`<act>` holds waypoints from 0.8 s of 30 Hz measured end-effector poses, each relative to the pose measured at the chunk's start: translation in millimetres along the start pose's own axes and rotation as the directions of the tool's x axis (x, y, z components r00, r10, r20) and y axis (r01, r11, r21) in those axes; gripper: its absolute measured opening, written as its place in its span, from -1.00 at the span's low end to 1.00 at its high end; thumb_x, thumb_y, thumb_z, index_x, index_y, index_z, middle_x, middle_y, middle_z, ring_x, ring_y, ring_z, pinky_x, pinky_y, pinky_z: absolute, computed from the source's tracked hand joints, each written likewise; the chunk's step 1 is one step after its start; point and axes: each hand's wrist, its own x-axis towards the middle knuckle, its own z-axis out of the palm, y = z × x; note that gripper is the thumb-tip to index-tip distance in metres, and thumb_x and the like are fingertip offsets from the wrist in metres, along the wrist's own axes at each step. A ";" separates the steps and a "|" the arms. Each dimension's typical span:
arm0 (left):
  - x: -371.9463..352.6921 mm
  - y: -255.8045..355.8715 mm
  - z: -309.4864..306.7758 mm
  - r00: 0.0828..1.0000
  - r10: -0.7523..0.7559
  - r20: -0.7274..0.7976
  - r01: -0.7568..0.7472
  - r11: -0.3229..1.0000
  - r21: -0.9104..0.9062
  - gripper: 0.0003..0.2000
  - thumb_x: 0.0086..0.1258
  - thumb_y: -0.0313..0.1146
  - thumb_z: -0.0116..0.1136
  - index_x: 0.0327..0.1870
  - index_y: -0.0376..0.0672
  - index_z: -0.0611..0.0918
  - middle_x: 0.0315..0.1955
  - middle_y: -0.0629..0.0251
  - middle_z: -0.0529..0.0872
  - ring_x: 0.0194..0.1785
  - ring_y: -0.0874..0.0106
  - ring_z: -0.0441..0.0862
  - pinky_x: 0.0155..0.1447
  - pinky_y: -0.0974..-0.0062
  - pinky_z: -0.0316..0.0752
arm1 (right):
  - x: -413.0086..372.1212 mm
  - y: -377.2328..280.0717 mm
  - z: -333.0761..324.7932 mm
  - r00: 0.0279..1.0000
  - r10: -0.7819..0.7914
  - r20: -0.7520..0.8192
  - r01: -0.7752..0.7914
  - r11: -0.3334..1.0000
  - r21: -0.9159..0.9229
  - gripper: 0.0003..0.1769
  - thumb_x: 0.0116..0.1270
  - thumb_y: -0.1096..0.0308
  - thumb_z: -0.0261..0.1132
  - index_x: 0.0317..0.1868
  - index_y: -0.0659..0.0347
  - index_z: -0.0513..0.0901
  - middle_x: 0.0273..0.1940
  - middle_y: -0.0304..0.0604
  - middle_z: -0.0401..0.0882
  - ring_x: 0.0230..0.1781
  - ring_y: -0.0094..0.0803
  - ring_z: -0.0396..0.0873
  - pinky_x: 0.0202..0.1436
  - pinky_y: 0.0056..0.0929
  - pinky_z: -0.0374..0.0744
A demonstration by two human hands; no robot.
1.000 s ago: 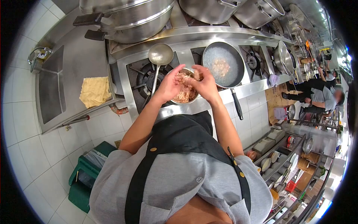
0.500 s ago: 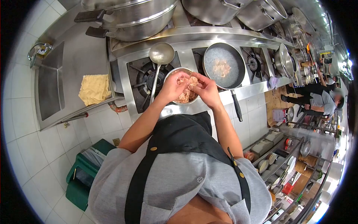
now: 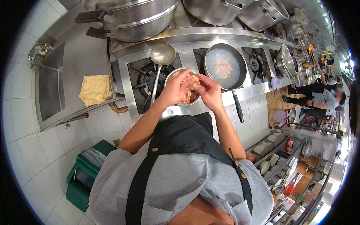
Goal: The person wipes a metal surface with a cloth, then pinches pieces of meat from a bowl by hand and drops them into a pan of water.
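A round metal bowl (image 3: 167,77) on the front of the stove holds raw, pinkish shredded meat (image 3: 186,98). My left hand (image 3: 176,88) is over the bowl's left side, fingers extended and spread from the thumb, touching the meat's edge. From the right, my right hand (image 3: 210,91) reaches over the bowl with its fingers bent around a bit of meat. Beside the bowl, a dark frying pan (image 3: 244,71) holds clear liquid with a pale clump of meat (image 3: 223,69) in the middle. To the left, a large ladle (image 3: 162,54) lies across a burner.
Large steel pots (image 3: 140,28) stand along the back. At the left are a sink (image 3: 50,86) and a folded yellow cloth (image 3: 95,90). A green bin (image 3: 80,176) is on the floor. Shelves with dishes are at the right; a person (image 3: 322,100) stands beyond.
My left hand's fingers have straightened and lifted slightly away from the meat. My right hand has shifted slightly, its fingers more curled. The distant person has moved a little.
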 end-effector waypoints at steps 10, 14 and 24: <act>-8.7 6.5 6.3 0.977 0.203 -0.071 -0.187 0.966 0.181 -0.36 0.11 -0.71 0.06 0.30 -0.15 0.32 0.00 -0.08 0.56 0.06 0.06 0.54 0.12 0.26 0.45 | 1.0 1.2 -3.6 0.958 0.281 0.062 -0.287 0.927 0.243 -0.62 0.14 0.45 0.32 -0.02 0.43 0.60 -0.25 -0.05 0.66 -0.32 -0.53 0.58 -0.25 -0.52 0.55; -10.5 16.0 8.5 0.955 0.295 -0.024 -0.278 0.922 0.268 -0.41 0.13 -0.68 0.08 0.27 -0.17 0.36 -0.02 -0.05 0.58 0.03 0.08 0.57 0.10 0.26 0.47 | -0.2 -4.4 -0.5 0.931 0.347 0.113 -0.365 0.863 0.348 -0.65 0.20 0.48 0.27 -0.02 0.49 0.58 -0.22 -0.07 0.64 -0.31 -0.51 0.57 -0.21 -0.57 0.55; -6.2 -34.7 -22.2 0.984 0.010 -0.178 -0.042 0.982 -0.182 -0.62 0.26 -0.66 -0.04 0.14 -0.33 0.45 -0.09 0.22 0.59 -0.03 0.49 0.56 0.03 0.56 0.49 | -2.1 -25.8 -26.8 0.910 0.334 0.245 -0.384 0.460 0.801 -0.65 0.32 0.51 0.15 0.07 0.53 0.42 -0.12 0.06 0.58 -0.09 -0.18 0.61 -0.02 -0.36 0.62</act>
